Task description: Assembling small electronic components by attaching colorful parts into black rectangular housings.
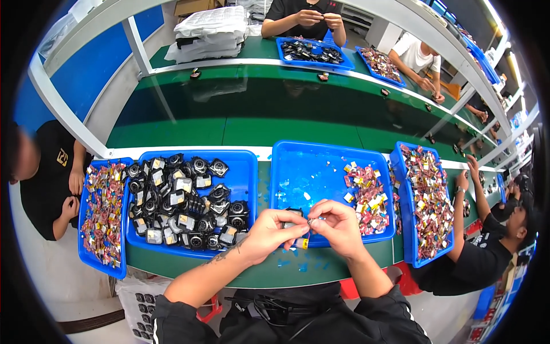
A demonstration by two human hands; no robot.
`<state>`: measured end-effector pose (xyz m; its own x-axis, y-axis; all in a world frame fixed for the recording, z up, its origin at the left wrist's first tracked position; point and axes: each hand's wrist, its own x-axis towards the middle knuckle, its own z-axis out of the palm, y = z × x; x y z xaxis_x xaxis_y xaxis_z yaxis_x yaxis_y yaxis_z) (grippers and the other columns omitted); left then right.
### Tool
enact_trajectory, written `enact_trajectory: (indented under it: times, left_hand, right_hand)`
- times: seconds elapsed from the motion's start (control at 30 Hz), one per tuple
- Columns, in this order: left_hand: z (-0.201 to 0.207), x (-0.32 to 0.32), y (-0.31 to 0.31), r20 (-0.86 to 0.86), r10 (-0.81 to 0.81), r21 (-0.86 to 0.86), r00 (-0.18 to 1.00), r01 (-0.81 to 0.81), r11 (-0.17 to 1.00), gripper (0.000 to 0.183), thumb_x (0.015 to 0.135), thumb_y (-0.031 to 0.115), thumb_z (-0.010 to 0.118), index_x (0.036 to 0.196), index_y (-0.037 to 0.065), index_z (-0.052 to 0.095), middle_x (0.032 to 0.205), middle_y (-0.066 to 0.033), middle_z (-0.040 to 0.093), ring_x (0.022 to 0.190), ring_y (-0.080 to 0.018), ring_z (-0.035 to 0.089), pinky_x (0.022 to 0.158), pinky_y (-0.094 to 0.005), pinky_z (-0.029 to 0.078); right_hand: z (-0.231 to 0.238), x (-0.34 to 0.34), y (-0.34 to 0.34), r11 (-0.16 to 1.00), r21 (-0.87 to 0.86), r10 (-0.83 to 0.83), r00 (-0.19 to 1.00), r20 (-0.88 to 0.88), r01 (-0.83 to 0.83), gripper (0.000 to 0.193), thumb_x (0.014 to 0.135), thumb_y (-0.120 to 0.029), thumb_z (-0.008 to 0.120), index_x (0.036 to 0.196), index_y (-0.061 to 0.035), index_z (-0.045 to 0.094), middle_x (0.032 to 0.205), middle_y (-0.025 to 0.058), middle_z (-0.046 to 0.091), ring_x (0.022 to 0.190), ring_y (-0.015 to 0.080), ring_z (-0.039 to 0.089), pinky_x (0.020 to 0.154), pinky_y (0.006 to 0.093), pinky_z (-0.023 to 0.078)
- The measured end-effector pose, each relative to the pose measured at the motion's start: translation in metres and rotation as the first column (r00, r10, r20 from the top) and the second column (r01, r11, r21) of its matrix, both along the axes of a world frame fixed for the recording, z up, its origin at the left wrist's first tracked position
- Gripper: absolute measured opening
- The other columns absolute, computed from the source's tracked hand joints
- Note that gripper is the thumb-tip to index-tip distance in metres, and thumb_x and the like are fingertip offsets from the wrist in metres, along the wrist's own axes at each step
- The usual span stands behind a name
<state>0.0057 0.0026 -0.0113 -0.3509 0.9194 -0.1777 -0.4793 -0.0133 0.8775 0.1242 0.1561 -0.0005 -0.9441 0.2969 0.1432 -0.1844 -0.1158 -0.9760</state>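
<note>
My left hand and my right hand meet over the near edge of the middle blue tray, fingertips pinched close together. Between and behind the left fingers shows part of a small black casing. Below the fingers hangs a small part with a yellow band, seemingly joined to what I hold. The right thumb and forefinger pinch a tiny piece that the fingers mostly hide. Small red, yellow and white parts lie heaped at that tray's right side.
A blue tray of black casings stands to the left. Trays of small reddish parts flank it at far left and right. Beyond runs a green conveyor carrying scattered pieces. Co-workers sit opposite and on both sides; a white frame rises at left.
</note>
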Motion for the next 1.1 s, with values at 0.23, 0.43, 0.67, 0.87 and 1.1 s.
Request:
enact_trajectory:
  times: [0.23, 0.43, 0.67, 0.87, 1.1]
  left_hand:
    - [0.006, -0.007, -0.005, 0.145, -0.166, 0.113, 0.975, 0.151, 0.982, 0.015, 0.091, 0.007, 0.064, 0.1, -0.003, 0.069, 0.087, -0.0067, 0.065, 0.065, -0.0103, 0.057, 0.055, -0.024, 0.045]
    - [0.002, -0.013, -0.002, -0.437, 0.31, 0.093, 0.844, -0.3, 0.949, 0.04, 0.096, -0.001, 0.047, 0.135, 0.002, 0.048, 0.118, -0.0078, 0.055, 0.101, -0.01, 0.053, 0.084, -0.0236, 0.044]
    - [0.003, 0.002, 0.005, -0.43, 0.297, 0.114, 0.853, -0.275, 0.955, 0.054, 0.092, -0.009, 0.046, 0.143, 0.003, 0.031, 0.125, -0.014, 0.057, 0.108, -0.015, 0.057, 0.091, -0.0283, 0.046]
    - [-0.008, 0.005, 0.005, -0.282, 0.389, 0.218, 0.877, -0.336, 0.916, 0.046, 0.093, -0.007, 0.049, 0.137, -0.001, 0.037, 0.127, -0.0163, 0.057, 0.11, -0.0168, 0.059, 0.092, -0.0283, 0.049]
    - [-0.002, 0.0, 0.002, -0.143, 0.222, 0.235, 0.965, -0.184, 0.954, 0.041, 0.097, -0.001, 0.049, 0.137, -0.006, 0.043, 0.129, -0.0149, 0.057, 0.117, -0.0178, 0.056, 0.098, -0.0307, 0.047]
  right_hand:
    - [-0.001, 0.007, 0.007, 0.963, -0.211, 0.178, 0.984, 0.032, -0.167, 0.014, 0.089, 0.003, 0.062, 0.102, 0.006, 0.062, 0.104, 0.012, 0.062, 0.095, 0.0177, 0.063, 0.082, 0.0295, 0.055]
    - [0.028, 0.007, 0.008, 0.981, 0.143, -0.139, 0.99, 0.029, 0.134, 0.008, 0.088, 0.005, 0.062, 0.096, 0.0049, 0.064, 0.099, 0.0147, 0.068, 0.089, 0.0205, 0.068, 0.082, 0.0328, 0.058]
    - [0.03, -0.017, -0.024, 0.762, 0.62, -0.254, 0.967, 0.023, 0.185, 0.012, 0.083, 0.002, 0.068, 0.094, 0.0001, 0.069, 0.086, 0.0121, 0.069, 0.078, 0.0206, 0.07, 0.067, 0.0293, 0.056]
    - [0.015, -0.026, -0.042, 0.597, 0.701, -0.304, 0.919, -0.253, 0.391, 0.019, 0.081, 0.003, 0.068, 0.099, -0.0002, 0.068, 0.084, 0.0125, 0.066, 0.067, 0.0218, 0.065, 0.06, 0.0308, 0.052]
    - [0.03, -0.019, -0.029, 0.708, 0.624, -0.402, 0.915, -0.03, 0.331, 0.016, 0.08, 0.003, 0.07, 0.095, 0.0013, 0.068, 0.081, 0.0089, 0.069, 0.067, 0.0133, 0.063, 0.059, 0.0266, 0.05]
